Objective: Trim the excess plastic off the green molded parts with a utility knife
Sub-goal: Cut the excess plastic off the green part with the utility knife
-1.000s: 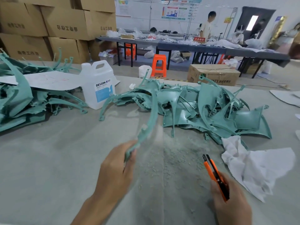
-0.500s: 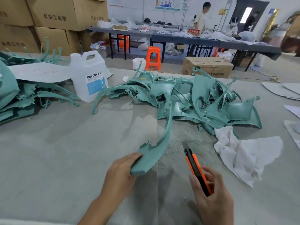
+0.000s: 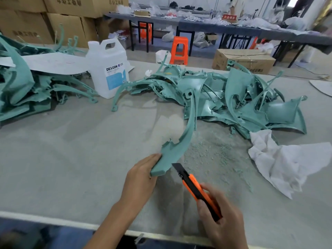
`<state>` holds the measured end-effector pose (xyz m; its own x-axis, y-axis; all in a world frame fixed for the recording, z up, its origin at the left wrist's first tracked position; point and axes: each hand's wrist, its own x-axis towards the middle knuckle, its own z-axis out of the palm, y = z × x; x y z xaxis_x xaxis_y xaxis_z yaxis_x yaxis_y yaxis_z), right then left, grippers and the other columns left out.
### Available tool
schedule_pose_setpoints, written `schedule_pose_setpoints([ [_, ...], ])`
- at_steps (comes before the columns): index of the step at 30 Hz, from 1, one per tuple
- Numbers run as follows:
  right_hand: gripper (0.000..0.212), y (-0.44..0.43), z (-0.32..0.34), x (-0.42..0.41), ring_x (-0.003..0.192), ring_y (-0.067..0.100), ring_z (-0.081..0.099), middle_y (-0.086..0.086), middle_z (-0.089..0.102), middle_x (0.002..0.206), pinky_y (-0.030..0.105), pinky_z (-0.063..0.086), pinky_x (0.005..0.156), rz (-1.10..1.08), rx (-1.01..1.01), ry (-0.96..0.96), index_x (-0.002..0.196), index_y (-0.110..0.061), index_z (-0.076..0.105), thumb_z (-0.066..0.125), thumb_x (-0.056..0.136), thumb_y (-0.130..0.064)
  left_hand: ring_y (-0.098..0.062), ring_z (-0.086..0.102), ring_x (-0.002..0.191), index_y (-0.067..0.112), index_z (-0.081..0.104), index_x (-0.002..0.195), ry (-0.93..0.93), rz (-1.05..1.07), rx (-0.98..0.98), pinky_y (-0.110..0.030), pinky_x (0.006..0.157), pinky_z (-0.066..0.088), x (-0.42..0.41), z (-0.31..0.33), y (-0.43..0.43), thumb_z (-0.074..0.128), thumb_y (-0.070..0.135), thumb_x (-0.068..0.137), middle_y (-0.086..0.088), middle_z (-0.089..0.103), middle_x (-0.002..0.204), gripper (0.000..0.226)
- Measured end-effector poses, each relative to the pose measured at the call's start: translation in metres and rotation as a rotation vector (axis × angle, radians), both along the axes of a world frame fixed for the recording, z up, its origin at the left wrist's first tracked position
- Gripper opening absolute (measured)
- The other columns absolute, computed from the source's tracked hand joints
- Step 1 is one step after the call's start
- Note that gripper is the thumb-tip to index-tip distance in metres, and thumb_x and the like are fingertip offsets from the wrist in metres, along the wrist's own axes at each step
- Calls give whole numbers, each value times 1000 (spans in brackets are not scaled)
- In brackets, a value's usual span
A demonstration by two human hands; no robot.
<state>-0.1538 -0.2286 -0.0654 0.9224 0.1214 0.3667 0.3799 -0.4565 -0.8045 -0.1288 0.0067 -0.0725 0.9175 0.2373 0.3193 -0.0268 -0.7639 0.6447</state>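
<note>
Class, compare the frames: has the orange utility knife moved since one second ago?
Yes. The orange utility knife has moved left, away from the crumpled white cloth, bringing its blade up to the curved green molded part.

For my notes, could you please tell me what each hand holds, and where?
Left hand grips the green part by its near end; right hand grips the utility knife by its handle.

The right hand [image 3: 221,220] has brought the knife [image 3: 195,190] in from off to the side, so its tip now sits against, or just short of, the curved green part [image 3: 181,141], which the left hand [image 3: 142,180] has lowered.
</note>
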Motion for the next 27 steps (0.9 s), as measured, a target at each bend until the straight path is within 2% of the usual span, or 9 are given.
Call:
schedule_pose_setpoints([
  [4,43,-2,-4,2,61,1,65,-17,71,81,10,48,60,30,-18,-22,117,-39,64,73,76,-33,-9,61,117,19,65,132,6,6,-4,-2,99,29,-1,0,0,67,0,84,6,66,131,52],
  [9,42,-1,-7,1,62,-1,65,-22,71,88,9,48,58,23,-48,-58,116,-42,63,74,77,-32,-13,64,117,19,65,132,-2,-24,62,-25,100,47,-1,-1,-2,69,-5,80,7,66,131,58],
  [11,45,1,-6,4,65,-5,65,-25,70,91,8,48,60,31,-83,-63,118,-45,61,74,77,-31,-14,64,116,20,65,132,-7,-21,63,-28,99,49,0,-3,-1,70,-5,79,7,66,131,58],
  [15,37,4,0,19,67,-4,63,-21,69,85,16,51,61,56,-167,-92,119,-43,60,70,84,-42,-6,60,110,21,69,126,-31,10,-7,1,91,32,1,-4,3,73,-2,81,6,71,121,51],
  [18,30,9,11,37,68,2,61,-23,63,84,23,50,61,103,-251,-164,118,-38,61,60,91,-51,-3,59,97,28,75,116,-39,52,-137,8,74,32,2,-1,5,76,12,86,16,73,103,34],
  [20,30,17,18,52,72,3,60,-23,63,88,25,50,62,181,-304,-190,119,-38,60,53,95,-54,-7,60,82,37,74,100,-33,94,-191,0,63,37,5,1,8,69,32,91,30,65,93,11],
  [21,31,21,20,62,71,3,59,-22,63,89,25,49,62,219,-319,-185,120,-38,60,51,96,-55,-11,59,76,37,71,93,-9,116,-235,-6,57,38,7,1,12,63,44,91,28,66,81,10],
  [24,29,27,25,99,65,6,58,-18,64,81,27,46,57,238,-434,-184,120,-39,61,53,96,-53,-17,58,59,16,69,72,20,209,-415,-31,55,45,9,-2,24,54,64,80,3,64,58,50],
  [27,23,17,25,139,65,14,62,-10,67,76,33,48,58,177,-610,-63,120,-39,64,56,98,-42,-6,59,58,16,72,72,35,156,-475,-32,59,49,3,-5,28,58,61,79,5,70,64,48],
])
